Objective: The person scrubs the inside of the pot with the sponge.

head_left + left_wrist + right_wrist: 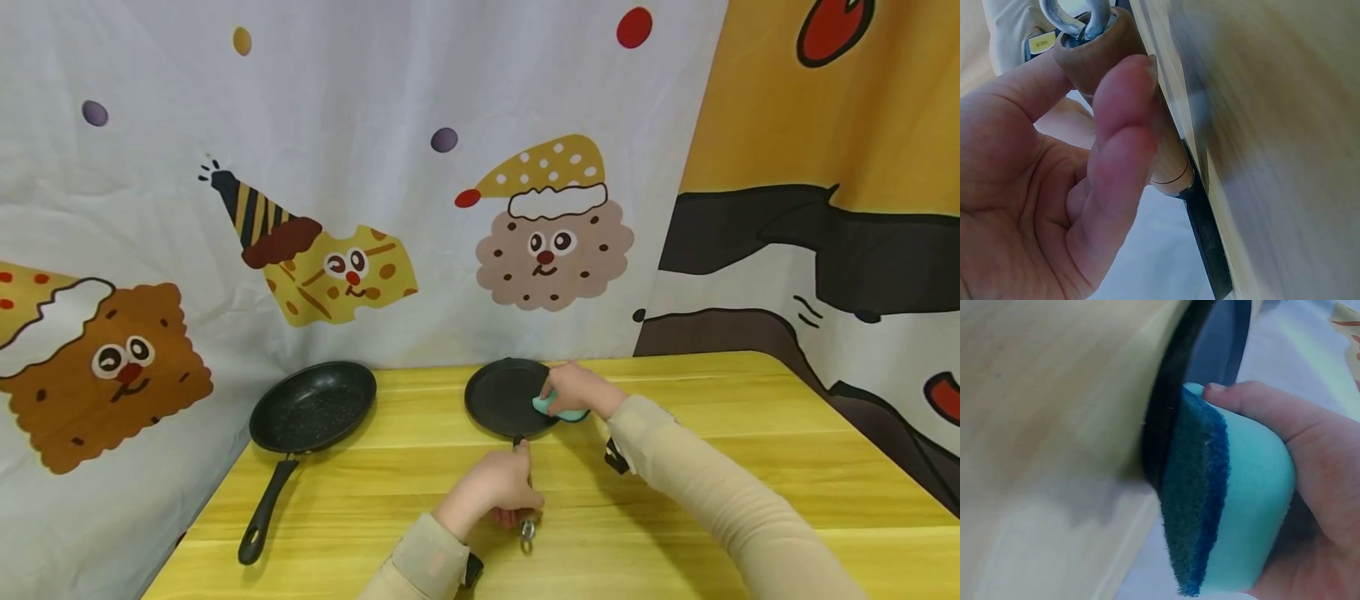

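A flat black griddle pan (pixel 501 395) lies on the table, its handle pointing toward me. My left hand (pixel 497 485) holds the wooden handle (pixel 1169 164), which ends in a metal ring (pixel 527 530). In the left wrist view the fingers curl beside and over that handle. My right hand (pixel 576 388) grips a turquoise sponge (pixel 1254 487) at the pan's right edge. Its dark blue scouring side (pixel 1190 494) faces the pan and overlaps the rim; part of it sticks out past the edge. The hand covers much of the sponge in the head view.
Left of the griddle pan, a deeper black frying pan (pixel 318 408) rests on the table, its black handle (pixel 266 512) toward me. The wooden table (pixel 675 542) backs onto a printed cloth (pixel 442 250) with cartoon food figures.
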Available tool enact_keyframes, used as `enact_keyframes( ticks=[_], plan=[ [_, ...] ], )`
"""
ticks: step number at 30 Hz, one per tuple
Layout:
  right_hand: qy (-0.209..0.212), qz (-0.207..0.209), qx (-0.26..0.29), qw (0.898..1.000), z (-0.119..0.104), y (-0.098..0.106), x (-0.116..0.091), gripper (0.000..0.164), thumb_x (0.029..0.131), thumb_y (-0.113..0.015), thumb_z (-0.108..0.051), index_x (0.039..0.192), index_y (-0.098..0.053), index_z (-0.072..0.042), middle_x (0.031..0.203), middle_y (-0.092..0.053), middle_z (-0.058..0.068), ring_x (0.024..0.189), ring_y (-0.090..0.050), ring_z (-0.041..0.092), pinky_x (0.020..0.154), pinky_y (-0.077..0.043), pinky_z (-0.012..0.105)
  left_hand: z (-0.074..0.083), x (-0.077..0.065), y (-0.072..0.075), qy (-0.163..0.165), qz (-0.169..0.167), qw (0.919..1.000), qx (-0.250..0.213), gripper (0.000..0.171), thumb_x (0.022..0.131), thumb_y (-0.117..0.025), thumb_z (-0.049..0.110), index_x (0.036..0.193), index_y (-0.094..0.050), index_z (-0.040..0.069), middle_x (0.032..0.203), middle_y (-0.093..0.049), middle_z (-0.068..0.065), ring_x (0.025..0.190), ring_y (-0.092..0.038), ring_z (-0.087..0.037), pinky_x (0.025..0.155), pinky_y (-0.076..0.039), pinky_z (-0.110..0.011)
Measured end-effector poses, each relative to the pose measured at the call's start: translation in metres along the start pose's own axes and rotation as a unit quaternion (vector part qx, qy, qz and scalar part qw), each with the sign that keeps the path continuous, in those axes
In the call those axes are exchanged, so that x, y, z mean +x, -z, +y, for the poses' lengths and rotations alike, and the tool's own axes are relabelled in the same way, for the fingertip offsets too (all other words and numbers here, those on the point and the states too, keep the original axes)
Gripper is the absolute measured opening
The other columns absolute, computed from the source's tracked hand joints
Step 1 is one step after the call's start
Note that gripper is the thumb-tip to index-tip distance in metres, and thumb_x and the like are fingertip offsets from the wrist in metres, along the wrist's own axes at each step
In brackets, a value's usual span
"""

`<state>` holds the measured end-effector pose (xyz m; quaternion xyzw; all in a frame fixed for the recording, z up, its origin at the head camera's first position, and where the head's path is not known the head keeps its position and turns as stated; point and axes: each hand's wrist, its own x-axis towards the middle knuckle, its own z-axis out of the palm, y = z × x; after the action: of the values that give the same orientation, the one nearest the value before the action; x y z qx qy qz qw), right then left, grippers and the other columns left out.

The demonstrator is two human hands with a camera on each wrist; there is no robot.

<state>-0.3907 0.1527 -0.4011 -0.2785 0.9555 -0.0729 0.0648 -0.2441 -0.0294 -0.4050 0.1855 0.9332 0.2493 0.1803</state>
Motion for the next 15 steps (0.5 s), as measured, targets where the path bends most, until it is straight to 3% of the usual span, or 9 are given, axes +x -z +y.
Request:
enact_keyframes(
  ticks=[4,15],
  plan=[
    [-0.003,-0.048,0.014,0.999,-0.004,0.009,-0.004,0.021,0.083,-0.076,-0.015,0.103,-0.077,-0.010,0.104,-0.071,0.002,0.101,-0.064,0.026,0.082,-0.054,0.039,0.000,0.001,0.000,-0.003,-0.002,1.0000,0.005,0.090,0.083,-0.071,0.020,0.150,-0.019,-0.009,0.046,-0.058,-0.003,0.041,-0.060,-0.024,0.037,-0.046,-0.030],
    [0.010,-0.117,0.039,0.992,-0.018,0.016,-0.006,0.023,0.085,-0.073,-0.017,0.108,-0.075,-0.014,0.112,-0.068,0.000,0.107,-0.063,0.023,0.085,-0.053,0.038,-0.004,0.000,0.002,-0.013,-0.005,0.9999,0.004,0.090,0.082,-0.072,0.020,0.150,-0.020,-0.009,0.047,-0.058,-0.002,0.040,-0.059,-0.022,0.036,-0.045,-0.030]
  ],
)
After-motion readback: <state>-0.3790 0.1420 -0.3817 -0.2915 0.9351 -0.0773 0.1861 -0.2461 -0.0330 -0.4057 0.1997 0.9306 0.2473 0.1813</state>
